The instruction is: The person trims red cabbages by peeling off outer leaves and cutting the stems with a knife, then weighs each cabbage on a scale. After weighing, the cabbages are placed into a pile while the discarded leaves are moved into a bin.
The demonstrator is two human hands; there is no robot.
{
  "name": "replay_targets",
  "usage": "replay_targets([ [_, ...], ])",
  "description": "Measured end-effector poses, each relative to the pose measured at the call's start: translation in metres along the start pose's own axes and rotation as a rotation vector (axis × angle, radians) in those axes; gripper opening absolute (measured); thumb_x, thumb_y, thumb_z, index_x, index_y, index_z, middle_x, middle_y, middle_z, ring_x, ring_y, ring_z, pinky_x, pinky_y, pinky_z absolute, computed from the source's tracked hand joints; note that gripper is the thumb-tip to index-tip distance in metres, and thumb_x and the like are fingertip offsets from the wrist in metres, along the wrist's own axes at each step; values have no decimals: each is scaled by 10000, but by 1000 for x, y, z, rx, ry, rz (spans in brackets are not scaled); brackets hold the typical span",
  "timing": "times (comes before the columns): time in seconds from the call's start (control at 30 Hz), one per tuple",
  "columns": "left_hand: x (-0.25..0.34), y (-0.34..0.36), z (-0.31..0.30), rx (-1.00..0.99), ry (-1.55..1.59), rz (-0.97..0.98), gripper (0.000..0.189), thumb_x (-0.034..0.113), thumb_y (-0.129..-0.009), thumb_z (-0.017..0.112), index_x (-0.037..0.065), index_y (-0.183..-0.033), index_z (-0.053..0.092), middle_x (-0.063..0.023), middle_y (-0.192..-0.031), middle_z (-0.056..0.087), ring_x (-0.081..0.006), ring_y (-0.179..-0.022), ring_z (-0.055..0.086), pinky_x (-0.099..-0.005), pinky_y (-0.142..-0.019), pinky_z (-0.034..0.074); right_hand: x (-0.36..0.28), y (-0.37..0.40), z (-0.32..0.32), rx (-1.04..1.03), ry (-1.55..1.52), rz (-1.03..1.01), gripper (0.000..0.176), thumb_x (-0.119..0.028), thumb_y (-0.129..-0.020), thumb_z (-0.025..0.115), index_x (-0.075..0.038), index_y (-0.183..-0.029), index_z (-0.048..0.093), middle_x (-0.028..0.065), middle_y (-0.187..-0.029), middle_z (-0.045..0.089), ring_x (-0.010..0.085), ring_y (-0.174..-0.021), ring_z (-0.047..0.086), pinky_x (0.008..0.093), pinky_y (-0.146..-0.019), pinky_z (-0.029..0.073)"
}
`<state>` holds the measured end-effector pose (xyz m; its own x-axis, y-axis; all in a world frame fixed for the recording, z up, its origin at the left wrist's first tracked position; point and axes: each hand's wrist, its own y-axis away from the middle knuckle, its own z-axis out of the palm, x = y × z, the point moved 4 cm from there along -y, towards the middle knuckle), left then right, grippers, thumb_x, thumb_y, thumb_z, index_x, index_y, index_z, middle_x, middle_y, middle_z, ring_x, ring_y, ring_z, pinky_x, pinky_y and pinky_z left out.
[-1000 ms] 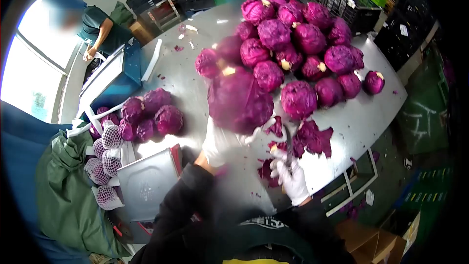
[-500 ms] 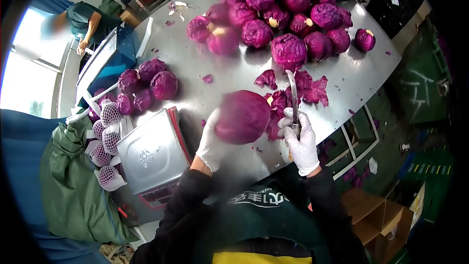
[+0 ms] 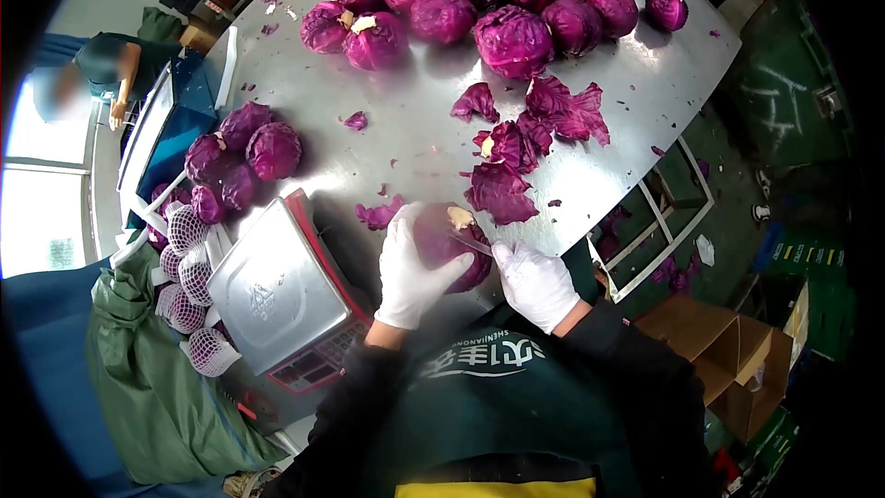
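Note:
In the head view, my gloved left hand is wrapped round the left side of a red cabbage, its thumb lying across the front. The pale cut stem of the cabbage points up and away from me. My gloved right hand grips a knife, whose handle is hidden in the fist. The blade reaches left to the cabbage, just below the stem, and seems to touch it. Loose purple leaves lie on the steel table beyond my hands, and another leaf is beside my left hand.
A heap of red cabbages covers the far side. A weighing scale stands at left, near a few bare cabbages and several in white foam nets. Another person is at far left. A cardboard box sits lower right.
The cabbage has come closer to me and turned so its stem shows. My right hand has moved left and down, bringing the once-upright knife against the cabbage. The view has shifted.

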<state>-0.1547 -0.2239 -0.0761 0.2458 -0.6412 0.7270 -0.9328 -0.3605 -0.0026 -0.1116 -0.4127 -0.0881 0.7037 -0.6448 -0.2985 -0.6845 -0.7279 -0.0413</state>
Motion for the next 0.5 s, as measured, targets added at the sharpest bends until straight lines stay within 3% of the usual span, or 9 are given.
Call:
replay_targets([
  [0.07, 0, 0, 1, 5, -6, -25, 901, 259, -659, 902, -7, -1385, 439, -154, -1284, 525, -271, -1211, 542, -366, -1061, 432, -2, -7, 3, -98, 54, 72, 246, -110, -888, 522, -57, -1127, 547, 118, -790, 609, 255, -571, 655, 404, -483, 522],
  [0.17, -6, -2, 0, -1, 25, -70, 876, 269, -691, 887, -18, -1381, 431, -157, -1274, 526, -264, -1195, 550, -360, -1044, 440, -3, -20, 4, -26, 60, 38, 192, -98, -894, 516, -54, -1081, 517, 136, -785, 622, 283, -612, 684, 414, -511, 546],
  [0.3, -16, -6, 3, -10, 90, -163, 856, 275, -724, 873, -38, -1383, 425, -164, -1273, 530, -255, -1174, 564, -352, -1027, 452, 5, -50, 0, -140, -34, 67, 166, -137, -965, 463, -59, -1078, 555, 138, -758, 635, 302, -621, 682, 413, -524, 545],
  [0.5, -6, -12, -1, 2, 79, -207, 854, 308, -745, 854, -67, -1386, 433, -182, -1281, 541, -270, -1178, 579, -353, -1025, 457, 10, -62, 2, -137, 16, 58, 140, -114, -937, 493, -37, -1047, 534, 150, -768, 664, 310, -671, 707, 413, -569, 568],
])
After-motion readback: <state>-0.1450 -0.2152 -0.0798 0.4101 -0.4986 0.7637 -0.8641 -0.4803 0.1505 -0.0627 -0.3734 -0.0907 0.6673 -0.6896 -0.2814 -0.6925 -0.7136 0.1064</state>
